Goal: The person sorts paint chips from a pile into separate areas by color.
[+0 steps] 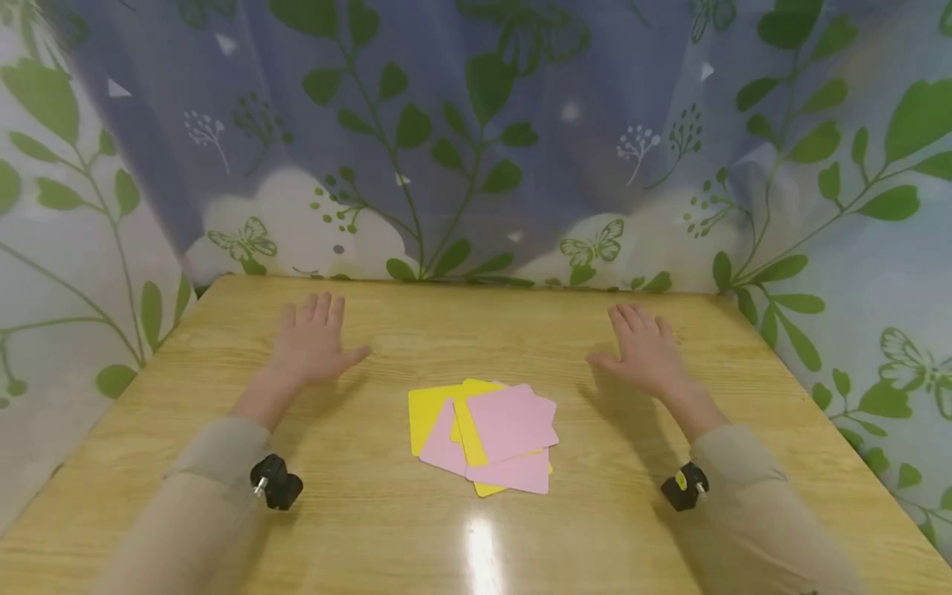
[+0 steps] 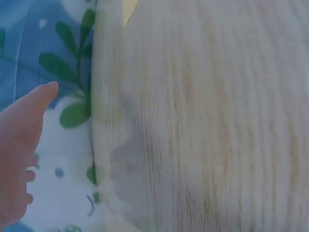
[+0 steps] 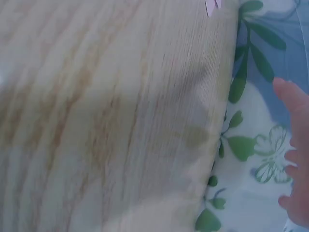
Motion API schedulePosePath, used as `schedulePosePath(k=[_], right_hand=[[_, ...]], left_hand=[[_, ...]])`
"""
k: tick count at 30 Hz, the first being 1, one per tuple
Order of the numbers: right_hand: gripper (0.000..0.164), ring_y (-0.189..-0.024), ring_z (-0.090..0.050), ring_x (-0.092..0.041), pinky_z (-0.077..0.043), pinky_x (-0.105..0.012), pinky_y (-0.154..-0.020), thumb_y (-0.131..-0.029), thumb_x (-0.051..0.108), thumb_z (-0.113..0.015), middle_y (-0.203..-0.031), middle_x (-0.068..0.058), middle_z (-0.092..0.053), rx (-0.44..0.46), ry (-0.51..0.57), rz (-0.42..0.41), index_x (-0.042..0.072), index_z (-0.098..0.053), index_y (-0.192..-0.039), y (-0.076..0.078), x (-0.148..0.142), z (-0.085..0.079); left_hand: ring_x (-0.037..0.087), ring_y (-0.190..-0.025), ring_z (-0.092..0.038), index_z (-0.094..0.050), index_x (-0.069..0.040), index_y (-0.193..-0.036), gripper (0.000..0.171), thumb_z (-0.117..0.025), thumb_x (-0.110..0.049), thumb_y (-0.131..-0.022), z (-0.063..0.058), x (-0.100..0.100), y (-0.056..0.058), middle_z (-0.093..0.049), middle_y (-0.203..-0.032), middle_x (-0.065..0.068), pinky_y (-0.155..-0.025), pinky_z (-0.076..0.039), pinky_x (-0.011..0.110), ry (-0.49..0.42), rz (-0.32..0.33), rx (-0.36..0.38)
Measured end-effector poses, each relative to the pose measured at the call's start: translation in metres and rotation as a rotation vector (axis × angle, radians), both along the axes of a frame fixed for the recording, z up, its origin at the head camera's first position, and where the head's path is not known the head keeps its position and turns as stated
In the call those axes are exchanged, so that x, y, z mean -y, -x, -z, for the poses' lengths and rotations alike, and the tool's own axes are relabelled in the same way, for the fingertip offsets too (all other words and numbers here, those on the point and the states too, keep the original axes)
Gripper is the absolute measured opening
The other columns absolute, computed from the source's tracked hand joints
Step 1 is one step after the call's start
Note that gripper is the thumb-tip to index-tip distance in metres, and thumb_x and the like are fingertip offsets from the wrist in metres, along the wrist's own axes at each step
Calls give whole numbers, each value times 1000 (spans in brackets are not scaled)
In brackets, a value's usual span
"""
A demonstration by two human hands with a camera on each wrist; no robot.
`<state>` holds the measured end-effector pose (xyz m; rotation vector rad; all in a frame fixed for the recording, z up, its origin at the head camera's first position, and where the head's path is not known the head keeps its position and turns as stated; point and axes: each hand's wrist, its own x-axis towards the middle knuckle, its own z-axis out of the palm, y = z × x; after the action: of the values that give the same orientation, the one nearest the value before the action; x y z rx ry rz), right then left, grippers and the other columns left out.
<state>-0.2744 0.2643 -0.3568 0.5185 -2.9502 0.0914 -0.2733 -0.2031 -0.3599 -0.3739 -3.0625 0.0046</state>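
Observation:
A loose, overlapping pile of pink cards (image 1: pixel 513 421) and yellow cards (image 1: pixel 431 417) lies on the wooden table, between the two hands. To the left of the pile, my left hand (image 1: pixel 312 343) is held over the table with its fingers straight and the thumb spread toward the cards. My right hand (image 1: pixel 641 351) mirrors it on the other side, palm down, fingers straight, holding nothing. In the left wrist view, a corner of a yellow card (image 2: pixel 129 10) shows at the top edge; the right wrist view catches the tip of a pink card (image 3: pixel 210 7).
The wooden table (image 1: pixel 357 529) reaches back to a curtain (image 1: pixel 446 165) printed with leaves and butterflies, which also hangs at both sides. A black camera mount sits on the left wrist (image 1: pixel 277 482) and another on the right wrist (image 1: pixel 686 486).

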Motion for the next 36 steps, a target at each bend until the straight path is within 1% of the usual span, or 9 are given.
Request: schedulePosePath(k=[3,8,13,16,19,23,27,31,36], right_hand=[[88,-133,-20,-42,-14,-60,-104,-85,52,-59,-146,-24,-24,-6,-27,-80,-6,-25,-142,-5,7,-2],[84,-127,-32,-39,-27,-55,-102,-80,49,-66,-140,-22,-36,-21,-56,-260,-4,-35,-138,-14,23,-3],[77,-120,-43,-34,-37,-51,-96,-77,44,-70,-131,-18,-46,-8,-70,-449,-2,-43,-133,-23,40,1],[78,-120,-44,-32,-38,-51,-95,-75,46,-71,-131,-14,-47,40,-73,-515,1,-44,-133,-27,50,5],[81,-120,-43,-31,-39,-50,-94,-72,50,-71,-131,-14,-46,87,-87,-569,2,-45,-132,-30,57,11],[87,-123,-40,-32,-37,-51,-95,-70,57,-69,-133,-14,-43,156,-110,-592,2,-43,-132,-33,63,18],[91,-125,-37,-33,-36,-53,-95,-70,59,-67,-136,-15,-41,194,-129,-582,1,-41,-135,-33,67,21],[91,-126,-37,-34,-37,-54,-94,-69,58,-69,-136,-17,-42,209,-125,-592,1,-42,-134,-30,70,23],[92,-126,-36,-33,-36,-53,-96,-69,62,-67,-136,-17,-41,250,-118,-583,2,-43,-133,-27,72,27]], left_hand=[[44,-133,-18,-23,8,-142,94,-43,-64,-86,-3,-11,-5,-24,-145,29,-106,-10,58,35,52,-17],[40,-121,-40,-41,6,-132,83,-55,-59,-82,-8,-37,-16,-47,-130,24,-100,-28,55,2,134,-26],[37,-112,-49,-47,3,-123,76,-58,-59,-81,-8,-72,-30,-54,-119,19,-96,-35,50,2,214,24],[33,-110,-52,-47,1,-121,76,-57,-61,-80,-5,-93,-38,-56,-117,16,-95,-37,47,24,261,56],[30,-112,-50,-46,0,-121,77,-56,-64,-79,1,-111,-45,-55,-118,14,-97,-36,46,37,304,93],[29,-117,-46,-43,-1,-126,84,-53,-69,-77,8,-131,-52,-52,-125,12,-100,-33,45,65,334,133],[29,-118,-45,-42,-1,-130,90,-50,-73,-76,18,-146,-55,-50,-127,12,-98,-35,44,88,371,133],[29,-113,-47,-42,-1,-130,91,-50,-72,-74,28,-158,-60,-51,-123,13,-94,-38,43,62,412,134],[28,-109,-46,-42,-2,-130,90,-50,-71,-73,37,-167,-66,-50,-121,13,-93,-36,42,27,403,138]])
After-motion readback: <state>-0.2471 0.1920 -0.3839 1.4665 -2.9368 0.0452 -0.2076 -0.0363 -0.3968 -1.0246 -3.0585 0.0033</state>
